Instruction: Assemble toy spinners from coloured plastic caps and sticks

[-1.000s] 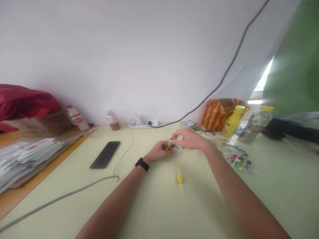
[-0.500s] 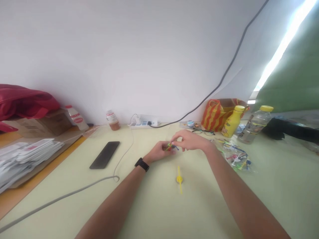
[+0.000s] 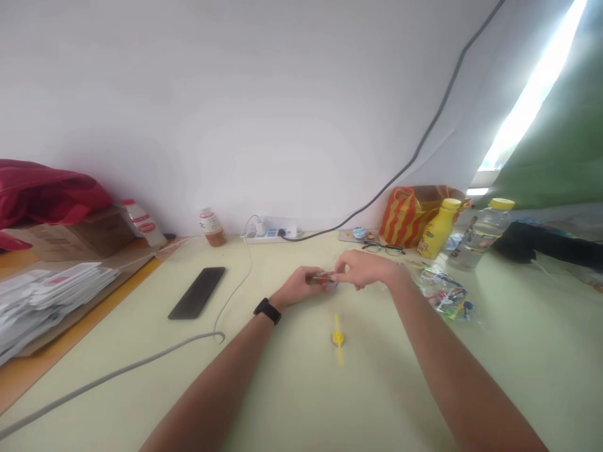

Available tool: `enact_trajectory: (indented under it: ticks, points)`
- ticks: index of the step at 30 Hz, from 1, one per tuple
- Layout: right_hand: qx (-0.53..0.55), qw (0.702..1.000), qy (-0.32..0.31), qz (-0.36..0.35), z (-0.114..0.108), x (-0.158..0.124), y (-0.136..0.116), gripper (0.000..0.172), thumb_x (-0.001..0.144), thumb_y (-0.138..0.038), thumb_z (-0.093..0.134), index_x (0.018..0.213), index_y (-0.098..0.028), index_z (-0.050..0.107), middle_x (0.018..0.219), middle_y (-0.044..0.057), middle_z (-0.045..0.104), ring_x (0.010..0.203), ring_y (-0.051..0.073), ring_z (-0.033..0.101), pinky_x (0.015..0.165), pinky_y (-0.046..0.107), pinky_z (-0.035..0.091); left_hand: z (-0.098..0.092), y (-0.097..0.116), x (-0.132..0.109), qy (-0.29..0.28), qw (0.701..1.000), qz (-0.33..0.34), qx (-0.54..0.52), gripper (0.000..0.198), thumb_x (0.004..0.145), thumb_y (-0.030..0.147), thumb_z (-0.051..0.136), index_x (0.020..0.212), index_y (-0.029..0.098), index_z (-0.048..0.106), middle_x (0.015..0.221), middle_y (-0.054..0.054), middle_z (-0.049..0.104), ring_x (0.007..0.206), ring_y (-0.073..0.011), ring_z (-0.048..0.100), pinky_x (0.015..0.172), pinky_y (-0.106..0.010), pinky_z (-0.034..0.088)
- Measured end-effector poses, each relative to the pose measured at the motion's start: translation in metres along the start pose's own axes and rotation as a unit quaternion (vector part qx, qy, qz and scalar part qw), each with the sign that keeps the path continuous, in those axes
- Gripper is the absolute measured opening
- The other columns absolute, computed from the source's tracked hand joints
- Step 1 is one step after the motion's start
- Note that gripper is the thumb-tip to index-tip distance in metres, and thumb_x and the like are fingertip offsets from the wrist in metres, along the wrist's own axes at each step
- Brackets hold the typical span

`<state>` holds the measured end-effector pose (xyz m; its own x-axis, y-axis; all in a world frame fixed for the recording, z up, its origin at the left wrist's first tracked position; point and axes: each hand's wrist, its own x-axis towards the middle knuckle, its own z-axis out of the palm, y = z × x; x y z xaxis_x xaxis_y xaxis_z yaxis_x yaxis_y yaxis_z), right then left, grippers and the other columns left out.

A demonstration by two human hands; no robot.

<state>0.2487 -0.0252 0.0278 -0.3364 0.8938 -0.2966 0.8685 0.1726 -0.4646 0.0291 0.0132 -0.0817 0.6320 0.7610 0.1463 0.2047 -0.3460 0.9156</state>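
Right hand (image 3: 365,271) has dropped closer to left hand (image 3: 296,290); both pinch a small red part (image 3: 323,279) at fingertips, mid-table. Yellow pin (image 3: 338,338) lies at 6 o'clock, parts bag (image 3: 447,298) at 3. Looks like mid-fit; next move needs steady alignment.

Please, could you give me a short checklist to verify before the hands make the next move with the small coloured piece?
1. Both hands grip the piece: ok. The left hand and right hand pinch it from opposite sides, above the table.
2. Piece's parts seated together: cannot tell. It is blurred and partly covered by fingers.
3. Yellow part free to pick up: ok. It lies alone on the table, between the forearms.
4. Bag clear of the right forearm: cannot tell. It lies close beside it.
5. Phone and cable apart from the left arm: ok.
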Motion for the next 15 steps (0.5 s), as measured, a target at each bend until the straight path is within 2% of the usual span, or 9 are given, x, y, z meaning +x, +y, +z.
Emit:
enact_trajectory:
  ticks: [2, 6, 10, 15]
  points:
    - [0.0, 1.0, 0.007, -0.014, 0.001, 0.002, 0.0, 0.022, 0.093, -0.038, 0.063, 0.105, -0.022, 0.073, 0.074, 0.002, 0.072, 0.067, 0.018, 0.071, 0.06, 0.024, 0.045, 0.001, 0.0, 0.0, -0.003, 1.0, -0.001, -0.011, 0.04, 0.082, 0.041, 0.081, 0.112, 0.015, 0.075, 0.111, -0.01, 0.076, 0.107, -0.029, 0.069, 0.094, -0.037, 0.051]
    - [0.037, 0.992, 0.084, -0.081, 0.001, 0.006, -0.001, 0.018, 0.094, -0.031, 0.059, 0.104, -0.023, 0.072, 0.106, 0.003, 0.074, 0.058, 0.011, 0.066, 0.057, 0.024, 0.045, 0.0, 0.006, 0.0, 0.024, 0.998, 0.015, -0.049, 0.043, 0.085, 0.044, 0.079, 0.116, 0.015, 0.073, 0.118, -0.012, 0.075, 0.113, -0.0306, 0.068, 0.099, -0.04, 0.051]
    - [0.055, 0.973, 0.185, -0.129, 0.0, 0.007, -0.003, 0.015, 0.094, -0.027, 0.058, 0.095, -0.021, 0.072, 0.105, 0.002, 0.074, 0.057, 0.009, 0.063, 0.056, 0.024, 0.044, -0.002, 0.013, 0.0, 0.062, 0.993, 0.026, -0.096, 0.042, 0.087, 0.043, 0.078, 0.117, 0.015, 0.072, 0.12, -0.013, 0.072, 0.113, -0.0295, 0.068, 0.099, -0.04, 0.052]
    - [0.125, 0.971, 0.14, -0.146, 0.0, 0.007, -0.004, 0.025, 0.094, -0.028, 0.059, 0.116, -0.024, 0.069, 0.106, 0.003, 0.073, 0.056, 0.01, 0.064, 0.05, 0.023, 0.047, 0.004, 0.016, 0.002, 0.045, 0.99, 0.012, -0.134, 0.042, 0.087, 0.046, 0.077, 0.114, 0.014, 0.068, 0.107, -0.012, 0.073, 0.099, -0.0246, 0.07, 0.087, -0.035, 0.055]
